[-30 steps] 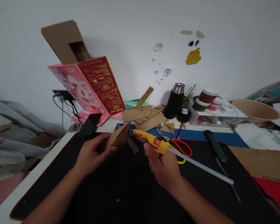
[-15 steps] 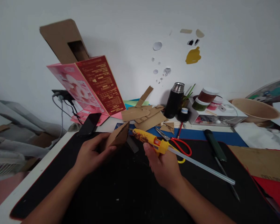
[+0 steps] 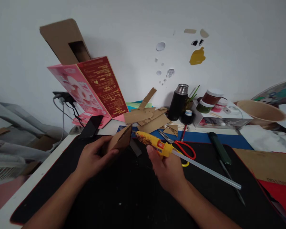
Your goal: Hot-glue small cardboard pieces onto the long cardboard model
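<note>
Now: left hand (image 3: 92, 159) clamped on cardboard piece (image 3: 120, 140); right hand (image 3: 168, 170) grips yellow glue gun (image 3: 154, 143); red box (image 3: 102, 86) print unreadable.

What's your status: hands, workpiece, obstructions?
Left hand grips folded cardboard piece. Right hand grips yellow glue gun, nozzle close to the cardboard's edge. Red-handled scissors lie behind the gun, not between.

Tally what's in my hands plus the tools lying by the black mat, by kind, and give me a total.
Glue gun: 1, in the right hand
Cardboard piece: 1, in the left hand
Red-handled scissors: 1
Green-handled tool: 1
Total: 4
</note>
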The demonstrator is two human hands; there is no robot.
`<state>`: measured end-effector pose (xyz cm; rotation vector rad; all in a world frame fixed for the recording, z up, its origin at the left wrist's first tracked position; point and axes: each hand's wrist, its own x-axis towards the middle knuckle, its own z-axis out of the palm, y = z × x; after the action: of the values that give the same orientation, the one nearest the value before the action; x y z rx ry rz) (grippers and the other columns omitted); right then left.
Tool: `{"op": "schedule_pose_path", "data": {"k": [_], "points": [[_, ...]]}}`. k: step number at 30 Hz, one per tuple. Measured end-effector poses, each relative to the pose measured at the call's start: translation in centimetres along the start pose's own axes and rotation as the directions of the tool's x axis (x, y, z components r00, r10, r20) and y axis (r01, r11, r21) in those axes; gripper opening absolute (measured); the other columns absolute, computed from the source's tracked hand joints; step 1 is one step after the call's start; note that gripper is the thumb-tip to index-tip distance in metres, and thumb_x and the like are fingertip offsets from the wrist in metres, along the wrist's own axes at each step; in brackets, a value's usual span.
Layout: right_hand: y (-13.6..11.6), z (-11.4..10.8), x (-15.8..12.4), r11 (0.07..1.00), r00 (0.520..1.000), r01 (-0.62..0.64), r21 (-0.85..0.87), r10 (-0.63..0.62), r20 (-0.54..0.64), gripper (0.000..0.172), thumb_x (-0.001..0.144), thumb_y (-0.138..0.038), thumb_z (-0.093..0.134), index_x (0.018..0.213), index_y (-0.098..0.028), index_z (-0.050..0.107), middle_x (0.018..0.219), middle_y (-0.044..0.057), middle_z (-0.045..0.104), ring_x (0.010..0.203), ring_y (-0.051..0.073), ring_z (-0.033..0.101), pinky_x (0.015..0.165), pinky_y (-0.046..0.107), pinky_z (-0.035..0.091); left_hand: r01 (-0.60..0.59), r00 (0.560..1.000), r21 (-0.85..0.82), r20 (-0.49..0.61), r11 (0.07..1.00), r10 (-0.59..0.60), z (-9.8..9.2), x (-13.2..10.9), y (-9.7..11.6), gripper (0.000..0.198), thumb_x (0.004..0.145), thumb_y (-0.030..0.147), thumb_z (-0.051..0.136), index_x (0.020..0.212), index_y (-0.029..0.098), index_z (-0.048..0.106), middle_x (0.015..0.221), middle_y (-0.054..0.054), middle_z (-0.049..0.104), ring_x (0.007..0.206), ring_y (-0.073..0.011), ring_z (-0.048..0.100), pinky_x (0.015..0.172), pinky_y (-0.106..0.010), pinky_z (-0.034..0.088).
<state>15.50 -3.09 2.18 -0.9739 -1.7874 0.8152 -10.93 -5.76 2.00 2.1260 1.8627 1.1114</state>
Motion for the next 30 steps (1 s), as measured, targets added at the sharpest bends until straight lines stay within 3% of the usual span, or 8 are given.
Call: {"op": "schedule_pose_path", "data": {"k": [6,15,22,30], "points": [[-0.05,0.01,0.02,1.000,1.000,0.000,0.008,0.000,-0.027,0.037,0.106,-0.041,0.052,0.086,-0.023,0.078,0.048,-0.002,0.053,0.048,0.017,0.059,0.047,0.027,0.043,0.021,1.000,-0.023,0.007,1.000,-0.021,-0.03,0.09,0.14,0.047,0.086,0.061,0.070,0.107,0.020,0.076,0.091,-0.006,0.084,0.073,-0.0244,0.077,0.066,-0.032,0.060],[-0.12,0.00,0.02,1.000,1.000,-0.018,0.006,0.019,-0.025,0.038,0.106,-0.039,0.051,0.080,-0.023,0.075,0.044,-0.004,0.047,0.044,0.016,0.054,0.043,0.026,0.038,0.035,0.999,-0.024,0.019,0.999,-0.035,0.00,0.12,0.32,0.046,0.085,0.062,0.069,0.106,0.021,0.074,0.091,-0.007,0.084,0.073,-0.0252,0.077,0.065,-0.032,0.059],[0.07,0.03,-0.06,0.999,0.999,-0.040,0.004,0.040,-0.030,0.045,0.106,-0.045,0.051,0.072,-0.023,0.070,0.045,-0.002,0.048,0.049,0.017,0.059,0.044,0.025,0.040,0.045,0.998,-0.011,0.034,0.999,-0.044,-0.04,0.12,0.24,0.046,0.084,0.062,0.069,0.107,0.021,0.074,0.092,-0.007,0.084,0.074,-0.0259,0.077,0.067,-0.033,0.060],[0.01,-0.03,-0.06,0.997,0.997,-0.064,0.032,0.065,-0.029,0.049,0.107,-0.050,0.051,0.066,-0.024,0.064,0.043,-0.003,0.046,0.041,0.015,0.052,0.040,0.026,0.036,0.004,0.999,-0.012,0.034,1.000,-0.004,-0.03,0.14,0.43,0.045,0.087,0.060,0.068,0.107,0.020,0.074,0.089,-0.006,0.083,0.071,-0.0232,0.076,0.066,-0.030,0.060]]}}
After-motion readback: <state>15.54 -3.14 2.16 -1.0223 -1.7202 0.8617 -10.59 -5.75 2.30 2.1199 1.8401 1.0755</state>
